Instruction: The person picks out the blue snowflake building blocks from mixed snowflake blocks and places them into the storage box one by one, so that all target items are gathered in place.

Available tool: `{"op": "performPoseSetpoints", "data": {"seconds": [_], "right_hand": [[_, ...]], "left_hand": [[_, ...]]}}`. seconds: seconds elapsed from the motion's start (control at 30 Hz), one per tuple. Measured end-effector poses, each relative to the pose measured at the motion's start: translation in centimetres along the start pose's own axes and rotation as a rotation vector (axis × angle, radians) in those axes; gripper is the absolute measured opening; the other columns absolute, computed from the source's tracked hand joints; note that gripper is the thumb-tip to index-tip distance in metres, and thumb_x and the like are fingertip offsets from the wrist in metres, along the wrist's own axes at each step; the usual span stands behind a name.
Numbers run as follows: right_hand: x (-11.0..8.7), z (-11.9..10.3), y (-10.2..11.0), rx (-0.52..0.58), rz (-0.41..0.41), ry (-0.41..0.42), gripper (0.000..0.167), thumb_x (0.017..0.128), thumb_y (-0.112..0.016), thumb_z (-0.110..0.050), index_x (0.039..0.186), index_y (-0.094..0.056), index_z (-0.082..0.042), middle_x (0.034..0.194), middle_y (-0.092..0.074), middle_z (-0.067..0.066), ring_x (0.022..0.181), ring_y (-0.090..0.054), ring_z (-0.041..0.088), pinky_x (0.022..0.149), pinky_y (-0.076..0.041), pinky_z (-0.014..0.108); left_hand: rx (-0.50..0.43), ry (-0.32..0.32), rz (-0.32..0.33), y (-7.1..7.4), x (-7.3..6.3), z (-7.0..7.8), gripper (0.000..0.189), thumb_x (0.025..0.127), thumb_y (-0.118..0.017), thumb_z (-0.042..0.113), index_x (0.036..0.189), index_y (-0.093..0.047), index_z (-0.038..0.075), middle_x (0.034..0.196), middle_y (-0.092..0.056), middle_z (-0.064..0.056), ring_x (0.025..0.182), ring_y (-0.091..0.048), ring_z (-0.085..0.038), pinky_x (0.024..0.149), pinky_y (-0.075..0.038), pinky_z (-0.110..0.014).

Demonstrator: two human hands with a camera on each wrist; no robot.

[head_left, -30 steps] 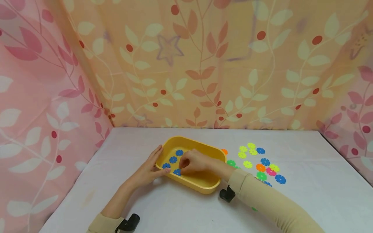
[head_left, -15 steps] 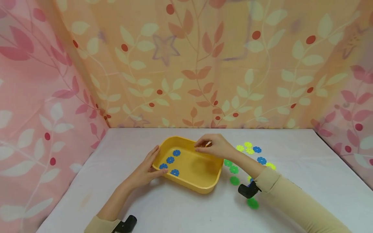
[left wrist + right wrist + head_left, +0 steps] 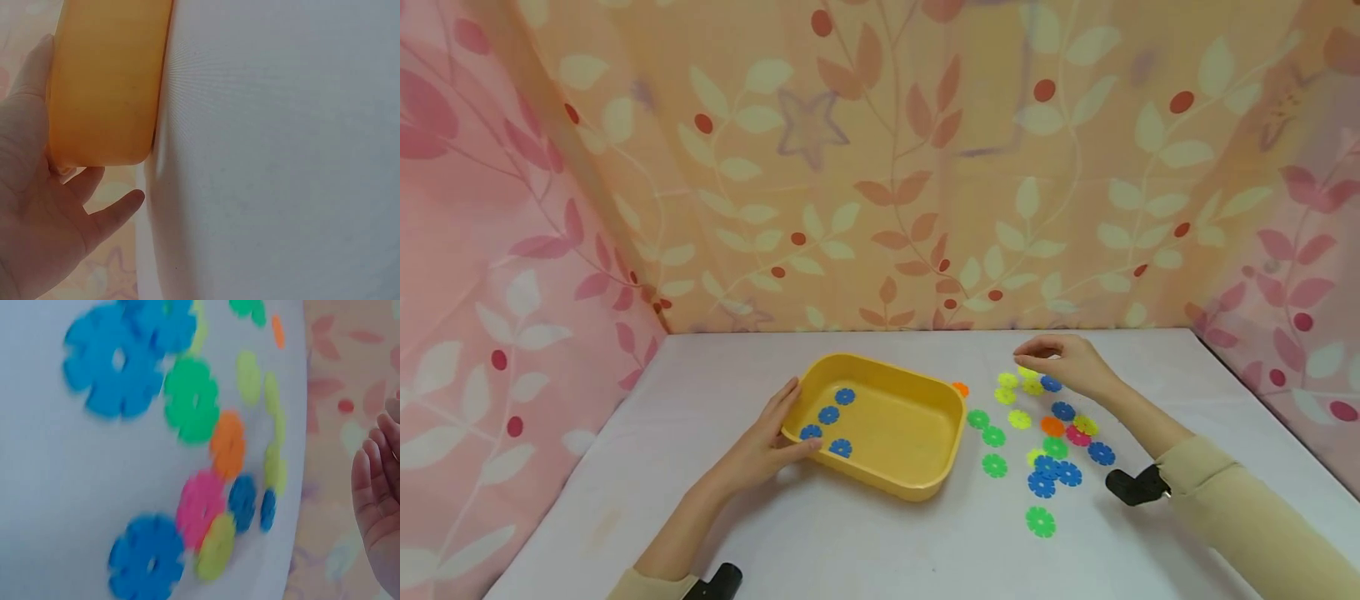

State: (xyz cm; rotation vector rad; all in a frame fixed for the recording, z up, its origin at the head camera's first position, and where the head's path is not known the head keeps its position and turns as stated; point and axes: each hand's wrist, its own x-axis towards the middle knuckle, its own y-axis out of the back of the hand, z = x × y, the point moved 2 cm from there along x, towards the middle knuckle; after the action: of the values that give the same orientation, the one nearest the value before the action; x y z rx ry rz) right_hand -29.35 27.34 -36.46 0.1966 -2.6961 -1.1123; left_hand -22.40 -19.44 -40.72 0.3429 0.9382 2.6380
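Note:
My left hand [image 3: 771,442] grips the left end of a yellow plastic tub [image 3: 887,437], thumb over the near rim and fingers along the outer wall. In the left wrist view, two fingers stand off the tub's end. Several blue snowflake discs [image 3: 829,415] lie inside the tub at its left end. My right hand [image 3: 1070,363] hovers above the far part of the loose discs, close over a yellow disc [image 3: 1027,372] and a blue disc [image 3: 1051,383]. Its fingers are loosely bent, with nothing visible between them. The right wrist view shows these fingers relaxed at its right edge [image 3: 384,500].
Right of the tub lie scattered discs: green ones [image 3: 993,437], a blue cluster [image 3: 1051,475], an orange disc [image 3: 1052,427] and a pink disc [image 3: 1078,435]. One green disc [image 3: 1041,522] lies nearest the front. Patterned curtains [image 3: 887,167] surround the white table [image 3: 895,550].
My right hand has come up out of the tub and swung right over the loose discs. Its fingers were low among the blue discs before. The left hand stays on the tub.

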Motion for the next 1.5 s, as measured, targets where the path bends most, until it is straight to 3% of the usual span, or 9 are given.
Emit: {"op": "performPoseSetpoints", "data": {"seconds": [0.27, 0.5, 0.67, 0.9, 1.5], "right_hand": [[-1.0, 4.9, 1.8, -0.046, -0.033, -0.152, 0.046, 0.093, -0.064, -0.043, 0.12, -0.067, -0.007, 0.115, -0.067, 0.013, 0.102, -0.06, 0.028, 0.086, -0.053, 0.037], [-1.4, 7.2, 2.1, -0.107, -0.093, -0.189, 0.039, 0.093, -0.067, -0.035, 0.118, -0.068, -0.005, 0.108, -0.067, 0.011, 0.096, -0.059, 0.027, 0.083, -0.054, 0.037], [-1.6, 7.9, 2.0, -0.129, -0.105, -0.199, 0.039, 0.091, -0.069, -0.035, 0.116, -0.068, -0.005, 0.103, -0.067, 0.009, 0.097, -0.058, 0.027, 0.086, -0.053, 0.042], [-1.7, 8.4, 1.6, -0.115, -0.092, -0.221, 0.037, 0.091, -0.07, -0.034, 0.114, -0.068, -0.005, 0.097, -0.066, 0.005, 0.092, -0.057, 0.024, 0.083, -0.052, 0.034], [-1.5, 8.4, 1.2, -0.147, -0.056, -0.198, 0.035, 0.089, -0.072, -0.031, 0.111, -0.071, -0.004, 0.095, -0.067, 0.007, 0.09, -0.057, 0.025, 0.079, -0.053, 0.033]], "left_hand": [[-0.01, -0.009, -0.004, 0.2, -0.1, 0.1, 0.098, 0.087, -0.071, 0.046, 0.157, -0.014, 0.009, 0.163, -0.002, -0.003, 0.147, -0.009, -0.033, 0.106, -0.036, -0.052], [-0.011, -0.008, -0.002, 0.1, 0.0, 0.1, 0.098, 0.086, -0.072, 0.046, 0.157, -0.014, 0.009, 0.163, -0.003, -0.003, 0.147, -0.009, -0.034, 0.108, -0.032, -0.053], [-0.004, -0.013, 0.0, 0.1, -0.1, 0.0, 0.097, 0.087, -0.072, 0.046, 0.157, -0.015, 0.009, 0.163, -0.003, -0.002, 0.147, -0.009, -0.034, 0.108, -0.032, -0.054], [-0.002, -0.02, 0.003, 0.1, -0.1, 0.0, 0.097, 0.087, -0.072, 0.046, 0.157, -0.015, 0.009, 0.163, -0.003, -0.003, 0.147, -0.009, -0.034, 0.108, -0.032, -0.054], [-0.022, -0.011, -0.001, 0.1, -0.2, 0.3, 0.098, 0.087, -0.072, 0.044, 0.157, -0.014, 0.009, 0.163, -0.002, -0.002, 0.147, -0.009, -0.033, 0.107, -0.035, -0.052]]}}
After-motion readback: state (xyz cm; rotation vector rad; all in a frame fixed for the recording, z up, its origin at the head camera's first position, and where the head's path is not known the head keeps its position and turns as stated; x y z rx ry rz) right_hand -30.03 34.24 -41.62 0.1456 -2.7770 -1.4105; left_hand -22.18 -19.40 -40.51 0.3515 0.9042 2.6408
